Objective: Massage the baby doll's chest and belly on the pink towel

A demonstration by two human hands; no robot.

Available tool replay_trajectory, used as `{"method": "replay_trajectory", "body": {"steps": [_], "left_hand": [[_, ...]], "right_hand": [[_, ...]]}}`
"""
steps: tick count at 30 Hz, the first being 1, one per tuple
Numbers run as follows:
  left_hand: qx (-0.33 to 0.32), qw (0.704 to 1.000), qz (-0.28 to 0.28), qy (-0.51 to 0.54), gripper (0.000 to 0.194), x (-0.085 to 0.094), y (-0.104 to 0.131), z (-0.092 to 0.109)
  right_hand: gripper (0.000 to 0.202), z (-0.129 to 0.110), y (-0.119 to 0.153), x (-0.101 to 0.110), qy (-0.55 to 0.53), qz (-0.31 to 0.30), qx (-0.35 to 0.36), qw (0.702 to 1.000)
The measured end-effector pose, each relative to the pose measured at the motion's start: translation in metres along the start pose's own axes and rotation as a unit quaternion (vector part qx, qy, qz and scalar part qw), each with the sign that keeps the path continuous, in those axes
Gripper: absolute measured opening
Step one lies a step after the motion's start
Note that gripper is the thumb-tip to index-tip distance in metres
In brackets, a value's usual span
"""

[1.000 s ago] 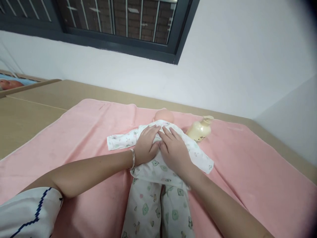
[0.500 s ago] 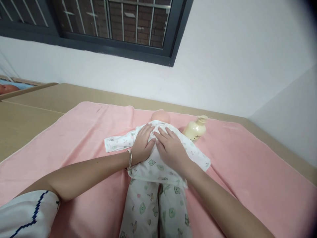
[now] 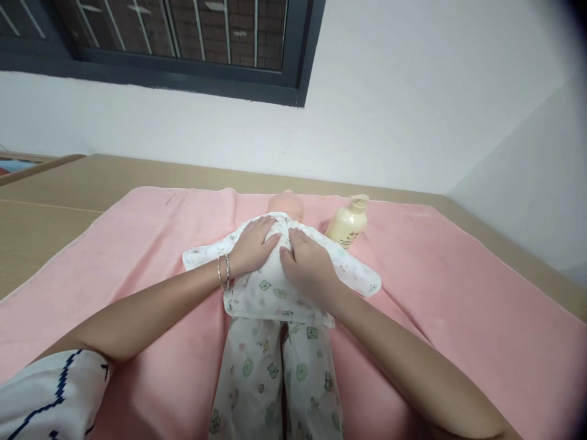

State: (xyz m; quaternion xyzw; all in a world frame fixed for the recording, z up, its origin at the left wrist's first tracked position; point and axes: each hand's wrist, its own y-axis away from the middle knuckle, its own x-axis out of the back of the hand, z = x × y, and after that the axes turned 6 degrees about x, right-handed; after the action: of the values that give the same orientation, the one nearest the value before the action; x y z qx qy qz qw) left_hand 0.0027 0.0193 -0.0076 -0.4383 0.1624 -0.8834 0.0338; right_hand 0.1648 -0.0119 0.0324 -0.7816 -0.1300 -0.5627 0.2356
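Note:
A doll [image 3: 285, 205] lies on a pink cloth, its head at the far end, in a white printed top [image 3: 270, 293] and matching trousers [image 3: 257, 373]. Flat on the left side of the chest rests my left hand [image 3: 253, 245], two bangles at the wrist and the thumb apart from the fingers. My right hand [image 3: 310, 260] lies on the right side of the chest, fingers stretched towards the collar and thumb apart. Both palms touch the top, and the hands are a small gap apart. The doll's sleeves spread out to both sides.
A pale yellow pump bottle [image 3: 347, 225] leans on the pink cloth [image 3: 463, 293], right of the doll's head. The wooden surface [image 3: 50, 214] shows at the left and back. Behind are a white wall and a barred window [image 3: 183, 36].
My hands have moved slightly apart at the fingertips on the doll's chest, and the top's fabric has shifted under them. The whole view has shifted a little, with the scene now further left and up.

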Motion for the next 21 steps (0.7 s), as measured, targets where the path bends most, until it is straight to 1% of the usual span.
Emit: {"method": "replay_trajectory", "body": {"steps": [2,4,6,8,10,12,14,16,18,21], "left_hand": [[-0.007,1.0,-0.001,-0.026,0.05,0.001,0.004,0.004],[-0.021,0.997,0.018,-0.071,0.049,-0.001,0.015,0.011],[-0.049,0.992,0.043,-0.112,0.049,-0.004,0.028,0.018],[-0.066,0.988,0.057,-0.127,0.049,-0.005,0.034,0.022],[-0.056,0.991,0.047,-0.113,0.05,-0.004,0.031,0.02],[-0.032,0.996,0.021,-0.084,0.05,-0.001,0.02,0.015],[-0.006,0.998,0.002,-0.06,0.052,0.003,0.01,0.011],[0.007,0.998,0.016,-0.062,0.051,0.002,0.008,0.01],[-0.007,0.995,0.051,-0.088,0.051,-0.002,0.015,0.014],[-0.055,0.988,0.079,-0.123,0.051,-0.011,0.03,0.022]], "right_hand": [[0.05,0.007,-0.004,-0.002,-0.02,0.001,0.014,1.0],[0.05,0.022,-0.015,-0.005,-0.031,0.001,0.021,0.999],[0.052,0.038,-0.027,-0.009,-0.024,0.007,0.013,1.0],[0.054,0.046,-0.034,-0.012,-0.008,0.011,0.005,1.0],[0.056,0.043,-0.032,-0.012,0.011,0.013,0.002,1.0],[0.054,0.029,-0.021,-0.01,0.03,0.018,0.008,0.999],[0.051,0.014,-0.008,-0.006,0.043,0.026,0.03,0.998],[0.048,0.005,0.001,-0.002,0.043,0.025,0.048,0.998],[0.047,0.008,-0.001,0.0,0.027,0.018,0.044,0.999],[0.052,0.027,-0.016,-0.003,0.006,0.004,0.012,1.0]]}}
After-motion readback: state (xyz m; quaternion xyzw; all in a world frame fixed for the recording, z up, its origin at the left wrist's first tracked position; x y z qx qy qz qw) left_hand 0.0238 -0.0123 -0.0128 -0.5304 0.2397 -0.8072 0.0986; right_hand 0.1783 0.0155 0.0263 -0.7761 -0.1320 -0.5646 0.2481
